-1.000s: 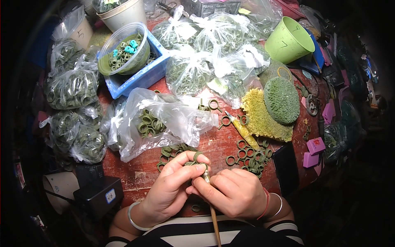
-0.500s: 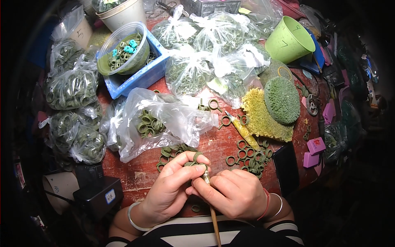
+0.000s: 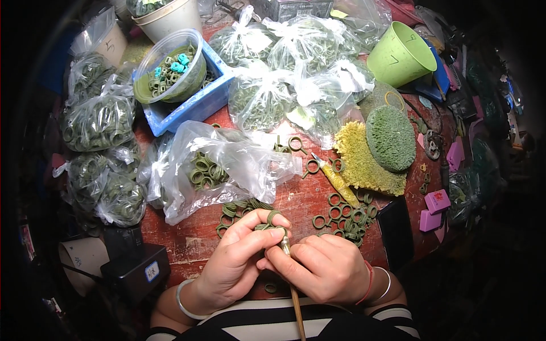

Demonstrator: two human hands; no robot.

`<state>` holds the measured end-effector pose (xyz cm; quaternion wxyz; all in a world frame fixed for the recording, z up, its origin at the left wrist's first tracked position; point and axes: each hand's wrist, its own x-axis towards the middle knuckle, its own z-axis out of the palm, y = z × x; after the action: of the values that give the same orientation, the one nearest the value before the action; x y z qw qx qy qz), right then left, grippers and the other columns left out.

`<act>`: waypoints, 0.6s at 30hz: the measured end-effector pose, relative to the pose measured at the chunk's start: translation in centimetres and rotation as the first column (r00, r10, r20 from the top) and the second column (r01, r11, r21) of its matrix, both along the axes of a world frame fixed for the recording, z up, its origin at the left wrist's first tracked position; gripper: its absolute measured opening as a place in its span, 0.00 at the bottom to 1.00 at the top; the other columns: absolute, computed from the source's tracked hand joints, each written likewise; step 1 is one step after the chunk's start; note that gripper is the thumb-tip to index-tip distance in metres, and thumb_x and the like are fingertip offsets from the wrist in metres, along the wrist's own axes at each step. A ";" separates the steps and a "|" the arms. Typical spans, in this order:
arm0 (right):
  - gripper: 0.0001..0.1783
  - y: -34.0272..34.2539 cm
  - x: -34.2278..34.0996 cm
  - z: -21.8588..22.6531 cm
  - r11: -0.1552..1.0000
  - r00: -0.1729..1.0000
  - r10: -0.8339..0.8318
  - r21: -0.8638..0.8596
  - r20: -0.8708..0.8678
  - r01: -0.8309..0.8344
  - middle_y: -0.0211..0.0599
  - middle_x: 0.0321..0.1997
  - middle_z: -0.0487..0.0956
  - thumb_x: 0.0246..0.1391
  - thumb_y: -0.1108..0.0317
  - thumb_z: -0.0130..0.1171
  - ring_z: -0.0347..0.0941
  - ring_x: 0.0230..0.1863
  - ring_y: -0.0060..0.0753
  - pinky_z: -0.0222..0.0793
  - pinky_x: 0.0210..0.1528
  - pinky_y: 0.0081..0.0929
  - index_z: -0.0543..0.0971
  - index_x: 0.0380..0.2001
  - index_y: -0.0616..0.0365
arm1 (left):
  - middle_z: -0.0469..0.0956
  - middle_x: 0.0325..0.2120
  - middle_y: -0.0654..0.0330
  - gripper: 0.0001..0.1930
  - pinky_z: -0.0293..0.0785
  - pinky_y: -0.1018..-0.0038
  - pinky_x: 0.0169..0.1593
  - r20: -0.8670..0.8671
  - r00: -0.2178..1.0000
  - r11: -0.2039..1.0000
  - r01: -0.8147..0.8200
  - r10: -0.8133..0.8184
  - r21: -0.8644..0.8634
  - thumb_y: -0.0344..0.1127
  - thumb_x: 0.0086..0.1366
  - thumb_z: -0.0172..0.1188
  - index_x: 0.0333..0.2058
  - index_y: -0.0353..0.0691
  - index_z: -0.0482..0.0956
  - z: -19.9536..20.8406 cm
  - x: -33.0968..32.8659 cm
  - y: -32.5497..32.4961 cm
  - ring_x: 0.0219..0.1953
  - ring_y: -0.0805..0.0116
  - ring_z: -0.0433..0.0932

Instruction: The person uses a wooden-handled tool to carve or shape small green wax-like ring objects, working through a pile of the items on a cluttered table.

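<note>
My left hand pinches a dark green ring between thumb and forefinger, just in front of my body. Closed around a thin tool with a wooden handle and a metal collar, my right hand meets the left at the ring. The handle runs down toward my striped top, and its working tip is hidden by my fingers. Beyond my left fingers lies a cluster of green rings. Another pile of green rings rests past my right knuckles.
An open plastic bag of rings lies at centre left; tied bags stand behind it. A blue bin supports a clear tub. To the right are a yellow-handled knife, sponge pads, a dark phone-like slab and a green cup.
</note>
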<state>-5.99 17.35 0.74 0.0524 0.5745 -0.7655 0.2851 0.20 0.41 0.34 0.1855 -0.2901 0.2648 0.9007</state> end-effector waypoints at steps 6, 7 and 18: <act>0.17 0.1 0.1 -0.2 1.000 1.000 0.001 0.011 -0.001 -0.001 0.28 0.22 0.67 0.42 0.69 0.56 0.67 0.21 0.23 0.59 0.20 0.20 0.79 0.39 0.62 | 0.75 0.33 0.64 0.09 0.63 0.88 0.27 0.011 1.000 1.000 0.000 0.000 -0.002 0.28 0.66 0.55 0.44 0.37 0.71 0.2 -0.1 0.0 0.27 0.84 0.69; 0.18 0.1 0.1 -0.2 1.000 1.000 0.001 0.006 -0.002 -0.001 0.28 0.22 0.67 0.43 0.69 0.56 0.67 0.21 0.23 0.59 0.20 0.20 0.79 0.39 0.62 | 0.75 0.33 0.64 0.09 0.63 0.88 0.27 0.007 1.000 1.000 0.000 0.000 -0.002 0.28 0.66 0.55 0.44 0.37 0.71 0.1 0.0 0.0 0.27 0.84 0.69; 0.18 0.1 0.0 -0.1 1.000 1.000 0.004 0.030 -0.006 -0.004 0.27 0.22 0.66 0.44 0.68 0.56 0.66 0.22 0.23 0.59 0.21 0.20 0.79 0.40 0.61 | 0.75 0.32 0.64 0.08 0.61 0.88 0.26 -0.010 1.000 1.000 -0.001 0.001 0.003 0.28 0.66 0.55 0.44 0.37 0.71 -0.2 0.0 0.0 0.26 0.85 0.67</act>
<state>-5.97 17.40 0.67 0.0458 0.5776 -0.7683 0.2719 0.23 0.39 0.15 0.1843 -0.2855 0.2644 0.9026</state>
